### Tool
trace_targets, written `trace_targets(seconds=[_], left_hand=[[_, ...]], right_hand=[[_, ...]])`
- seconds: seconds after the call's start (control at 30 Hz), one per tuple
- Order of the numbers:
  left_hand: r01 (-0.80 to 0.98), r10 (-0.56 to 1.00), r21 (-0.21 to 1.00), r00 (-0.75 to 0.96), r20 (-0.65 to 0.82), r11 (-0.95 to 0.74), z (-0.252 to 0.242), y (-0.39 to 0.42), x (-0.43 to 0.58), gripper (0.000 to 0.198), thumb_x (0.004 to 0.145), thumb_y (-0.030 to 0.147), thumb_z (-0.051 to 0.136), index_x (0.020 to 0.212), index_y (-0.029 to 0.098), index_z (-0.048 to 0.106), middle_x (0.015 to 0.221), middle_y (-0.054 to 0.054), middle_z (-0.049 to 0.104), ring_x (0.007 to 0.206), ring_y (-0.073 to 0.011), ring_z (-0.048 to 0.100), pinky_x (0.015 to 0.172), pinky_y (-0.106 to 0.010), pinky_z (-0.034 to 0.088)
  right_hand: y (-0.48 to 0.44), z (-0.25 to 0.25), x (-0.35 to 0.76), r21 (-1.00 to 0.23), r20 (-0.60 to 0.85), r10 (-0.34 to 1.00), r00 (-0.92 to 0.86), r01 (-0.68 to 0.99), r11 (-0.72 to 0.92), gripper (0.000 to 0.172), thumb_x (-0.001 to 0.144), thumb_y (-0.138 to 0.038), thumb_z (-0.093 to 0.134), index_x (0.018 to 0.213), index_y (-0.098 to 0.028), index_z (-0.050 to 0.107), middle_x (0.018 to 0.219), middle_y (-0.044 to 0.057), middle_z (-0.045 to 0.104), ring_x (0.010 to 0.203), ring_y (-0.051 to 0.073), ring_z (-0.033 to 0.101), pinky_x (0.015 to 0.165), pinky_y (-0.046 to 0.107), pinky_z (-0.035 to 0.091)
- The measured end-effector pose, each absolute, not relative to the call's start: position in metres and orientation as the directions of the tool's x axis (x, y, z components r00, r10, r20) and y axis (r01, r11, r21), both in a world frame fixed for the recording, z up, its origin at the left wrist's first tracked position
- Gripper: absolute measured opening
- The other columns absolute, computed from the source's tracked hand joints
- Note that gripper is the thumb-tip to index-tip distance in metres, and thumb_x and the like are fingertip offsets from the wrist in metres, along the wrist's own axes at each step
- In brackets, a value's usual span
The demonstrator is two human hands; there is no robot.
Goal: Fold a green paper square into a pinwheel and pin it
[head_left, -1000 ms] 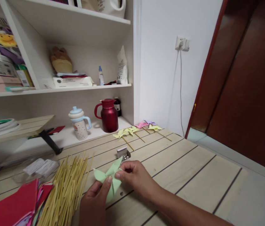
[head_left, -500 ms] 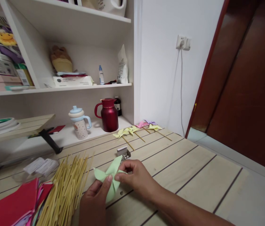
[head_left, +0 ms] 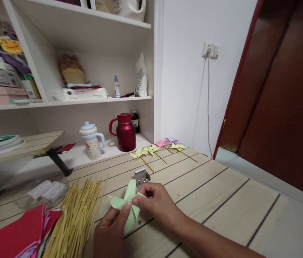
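Observation:
A light green paper pinwheel (head_left: 130, 195) is held between both hands, above the slatted table (head_left: 194, 195). My left hand (head_left: 113, 224) pinches it from below, the thumb pressed near its middle. My right hand (head_left: 156, 202) grips its right side between thumb and fingers. Just behind the pinwheel is a small open box (head_left: 141, 174) with shiny metal pieces inside. A small round dark spot shows on the table under the pinwheel. Whether a pin sits in the pinwheel's centre cannot be made out.
Thin wooden sticks (head_left: 73, 215) and red paper sheets (head_left: 14, 233) lie at the left. Several pinwheels on sticks, including a yellow one (head_left: 140, 153), lie at the back. A red jug (head_left: 126, 132) and a cup (head_left: 93, 143) stand on the shelf.
The pinwheel and both hands have shifted slightly right in view, and the pinwheel is turned a little. More of the small box shows. Both hands keep their hold.

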State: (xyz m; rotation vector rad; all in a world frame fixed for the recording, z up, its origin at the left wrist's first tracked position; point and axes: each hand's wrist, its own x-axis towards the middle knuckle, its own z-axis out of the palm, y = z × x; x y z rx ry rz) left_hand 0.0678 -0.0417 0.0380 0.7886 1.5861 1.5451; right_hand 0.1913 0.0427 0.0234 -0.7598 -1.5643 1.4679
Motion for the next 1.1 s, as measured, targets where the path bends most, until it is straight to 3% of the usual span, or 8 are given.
trace_targets(seconds=[0.1, 0.3, 0.47, 0.6, 0.77, 0.97, 1.1], left_hand=[[-0.086, 0.859, 0.993, -0.500, -0.109, 0.076, 0.032, -0.040, 0.066, 0.021, 0.045, 0.017, 0.080, 0.066, 0.021, 0.079, 0.060, -0.001, 0.069, 0.068, -0.0230, 0.065, 0.068, -0.028, 0.053], [-0.028, 0.882, 0.999, -0.469, -0.040, 0.030, 0.023, -0.034, 0.064, 0.017, 0.060, 0.040, 0.075, 0.065, 0.024, 0.076, 0.059, -0.002, 0.069, 0.059, -0.0220, 0.061, 0.061, -0.031, 0.052], [-0.042, 0.876, 0.999, -0.482, -0.025, 0.006, 0.020, -0.032, 0.068, 0.023, 0.060, 0.042, 0.075, 0.072, 0.023, 0.075, 0.078, -0.005, 0.076, 0.079, -0.0253, 0.068, 0.076, -0.032, 0.053], [-0.117, 0.819, 0.993, -0.565, -0.097, 0.037, 0.017, -0.029, 0.073, 0.036, 0.051, 0.040, 0.079, 0.079, 0.019, 0.072, 0.084, -0.006, 0.077, 0.092, -0.0277, 0.069, 0.082, -0.033, 0.052], [-0.141, 0.769, 0.990, -0.633, -0.088, -0.003, 0.024, -0.029, 0.076, 0.044, 0.043, 0.039, 0.078, 0.080, 0.016, 0.070, 0.085, -0.008, 0.078, 0.089, -0.0265, 0.070, 0.077, -0.030, 0.052], [-0.083, 0.746, 0.993, -0.656, -0.118, 0.085, 0.024, -0.030, 0.075, 0.040, 0.044, 0.042, 0.077, 0.075, 0.017, 0.069, 0.072, -0.006, 0.077, 0.079, -0.0250, 0.071, 0.069, -0.029, 0.052], [-0.083, 0.777, 0.996, -0.627, -0.063, 0.014, 0.018, -0.028, 0.073, 0.038, 0.048, 0.040, 0.080, 0.078, 0.018, 0.071, 0.079, -0.005, 0.078, 0.083, -0.0242, 0.071, 0.073, -0.028, 0.052]], right_hand=[[0.042, 0.023, 0.190, -0.987, 0.161, 0.885, -0.437, -0.077, 0.142, 0.021, 0.063, -0.025, 0.068, 0.056, -0.018, 0.049, 0.058, -0.005, 0.045, 0.058, 0.012, 0.040, 0.056, 0.024, 0.032], [0.044, 0.020, 0.191, -0.966, 0.248, 0.897, -0.366, -0.021, 0.258, 0.018, 0.068, -0.021, 0.065, 0.058, -0.018, 0.050, 0.060, -0.005, 0.046, 0.062, 0.013, 0.042, 0.060, 0.025, 0.034], [0.044, 0.021, 0.193, -0.960, 0.265, 0.904, -0.337, -0.007, 0.279, 0.015, 0.068, -0.019, 0.065, 0.060, -0.017, 0.053, 0.062, -0.004, 0.050, 0.065, 0.013, 0.045, 0.062, 0.025, 0.036], [0.041, 0.023, 0.193, -0.949, 0.297, 0.890, -0.345, -0.007, 0.314, 0.017, 0.069, -0.016, 0.065, 0.058, -0.018, 0.051, 0.062, -0.004, 0.052, 0.065, 0.013, 0.048, 0.063, 0.024, 0.037], [0.039, 0.022, 0.192, -0.941, 0.322, 0.885, -0.335, -0.014, 0.337, 0.019, 0.069, -0.014, 0.065, 0.058, -0.018, 0.050, 0.063, -0.004, 0.052, 0.066, 0.013, 0.049, 0.064, 0.024, 0.038], [0.038, 0.022, 0.193, -0.923, 0.369, 0.867, -0.334, -0.026, 0.383, 0.019, 0.070, -0.013, 0.067, 0.058, -0.018, 0.053, 0.066, -0.003, 0.056, 0.068, 0.014, 0.052, 0.066, 0.024, 0.039], [0.036, 0.023, 0.194, -0.920, 0.381, 0.861, -0.338, -0.042, 0.390, 0.018, 0.070, -0.012, 0.068, 0.059, -0.018, 0.055, 0.067, -0.002, 0.058, 0.069, 0.014, 0.053, 0.068, 0.024, 0.040]])
